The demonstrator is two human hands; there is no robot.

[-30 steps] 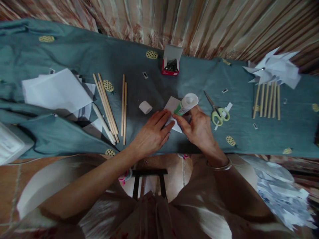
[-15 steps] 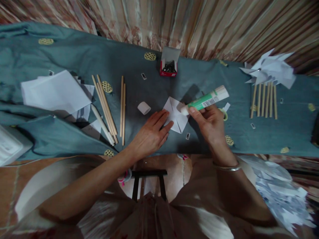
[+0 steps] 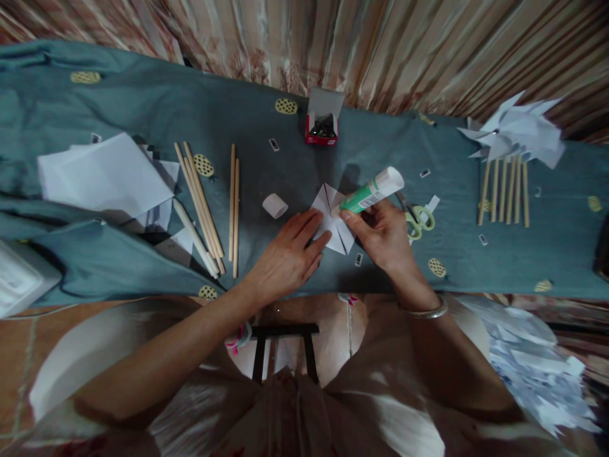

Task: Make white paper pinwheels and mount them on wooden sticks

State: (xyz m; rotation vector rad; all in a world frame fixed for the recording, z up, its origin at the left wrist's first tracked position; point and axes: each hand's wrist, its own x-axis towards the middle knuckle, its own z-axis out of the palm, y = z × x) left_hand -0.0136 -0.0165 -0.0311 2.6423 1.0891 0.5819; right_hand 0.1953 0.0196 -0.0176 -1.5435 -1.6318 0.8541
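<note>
Holds a glue stick [image 3: 371,190] aslant in the right hand [image 3: 386,236], tip [image 3: 335,211] down at a white paper square [image 3: 335,226]; rests the left hand [image 3: 288,249] on the square's edge. Has a white cap [image 3: 275,206] and green-handled scissors [image 3: 417,213] nearby.

The only view looks from the wearer's head, facing forward and steeply down, wide and fairly near: the lap [image 3: 380,406] fills the bottom of the frame, the surface [image 3: 157,101] crosses the middle, and the curtain [image 3: 380,51] spans the top.
</note>
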